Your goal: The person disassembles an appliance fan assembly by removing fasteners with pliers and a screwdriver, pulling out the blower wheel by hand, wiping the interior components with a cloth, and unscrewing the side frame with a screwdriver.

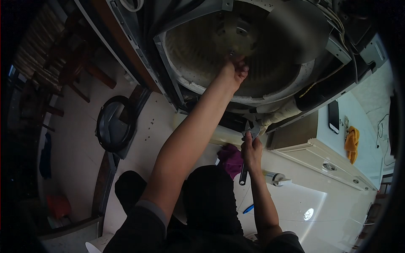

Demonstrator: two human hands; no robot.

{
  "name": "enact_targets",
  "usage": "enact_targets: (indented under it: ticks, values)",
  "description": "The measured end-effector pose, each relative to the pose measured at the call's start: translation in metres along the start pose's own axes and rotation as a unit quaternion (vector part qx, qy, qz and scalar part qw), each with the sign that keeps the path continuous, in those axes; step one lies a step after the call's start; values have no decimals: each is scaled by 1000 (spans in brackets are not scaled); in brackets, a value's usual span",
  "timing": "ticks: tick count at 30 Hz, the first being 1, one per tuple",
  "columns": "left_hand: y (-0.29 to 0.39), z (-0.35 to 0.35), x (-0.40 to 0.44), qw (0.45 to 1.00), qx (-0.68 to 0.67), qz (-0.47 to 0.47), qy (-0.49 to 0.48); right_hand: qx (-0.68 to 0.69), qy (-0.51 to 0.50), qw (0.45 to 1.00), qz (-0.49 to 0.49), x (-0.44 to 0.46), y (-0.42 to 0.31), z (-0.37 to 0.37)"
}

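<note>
My left hand (237,72) reaches into a round, pale-rimmed housing (190,84) of an opened appliance. Its fingers are curled close to a small bolt end (232,53) below the round hub (236,31) of a dusty ribbed fan wheel (270,69); whether they pinch the bolt is hidden. Lower down, my right hand (252,154) is wrapped around an adjustable wrench (243,173). The wrench head points up, near a wrapped pipe (280,114) under the housing. A smooth grey rounded shape (299,29), blurred, covers the housing's upper right.
On the floor are a black ring-shaped part (100,126), scattered small dark bits (151,126), a purple cloth (231,160), a clear cylinder (274,178) and a blue pen-like item (248,208). A phone (333,116) and orange cloth (351,145) lie on the white cabinet (312,154).
</note>
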State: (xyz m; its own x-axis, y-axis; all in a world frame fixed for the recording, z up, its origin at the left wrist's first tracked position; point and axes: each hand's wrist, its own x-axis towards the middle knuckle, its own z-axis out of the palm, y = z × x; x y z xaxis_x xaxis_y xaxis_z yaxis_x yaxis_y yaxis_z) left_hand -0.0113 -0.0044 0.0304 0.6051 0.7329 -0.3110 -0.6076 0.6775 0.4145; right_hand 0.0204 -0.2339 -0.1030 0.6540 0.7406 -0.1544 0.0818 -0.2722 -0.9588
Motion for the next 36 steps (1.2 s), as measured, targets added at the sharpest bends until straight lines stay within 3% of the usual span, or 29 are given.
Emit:
enact_targets:
  ticks: [2, 5, 12, 18, 20, 22, 23, 26, 27, 29, 31, 33, 35, 36]
  values:
    - [0, 9, -12, 992, 76, 65, 75, -8, -6, 1000, 5, 0, 0, 1]
    - [-5, 1, 5, 989, 73, 99, 85, 9, -11, 1000, 2, -2, -1, 4]
    - [-4, -10, 7, 997, -18, 81, 9, 10, -19, 1000, 6, 0, 7, 4]
    - [-4, -69, -54, 984, 176, -5, 38, -10, -26, 1000, 6, 0, 7, 10]
    - [15, -124, -87, 926, 371, -67, -20, -59, -48, 997, 1, 6, 11, 17]
    - [51, -180, -131, 883, 450, -132, -28, -141, -66, 984, -83, 18, 23, 32]
    - [71, -201, -157, 851, 504, -147, 32, -136, -129, 981, -57, 18, 13, 43]
    - [131, -280, -265, 842, 520, -45, 135, -121, -290, 949, 27, 2, -27, 93]
    - [148, -299, -298, 830, 530, -7, 174, -176, -356, 914, 78, 1, -41, 113]
    - [172, -349, -364, 782, 536, 26, 317, -212, -431, 876, 39, -12, -42, 165]
    - [176, -394, -426, 720, 572, 48, 390, -245, -528, 813, 8, -20, -29, 223]
    - [157, -434, -471, 705, 560, 45, 433, -284, -565, 775, 13, -40, -21, 280]
    - [137, -469, -488, 694, 548, 41, 466, -254, -548, 789, 112, -49, 29, 337]
    - [126, -482, -491, 688, 555, 67, 463, -259, -551, 785, 114, -57, 52, 361]
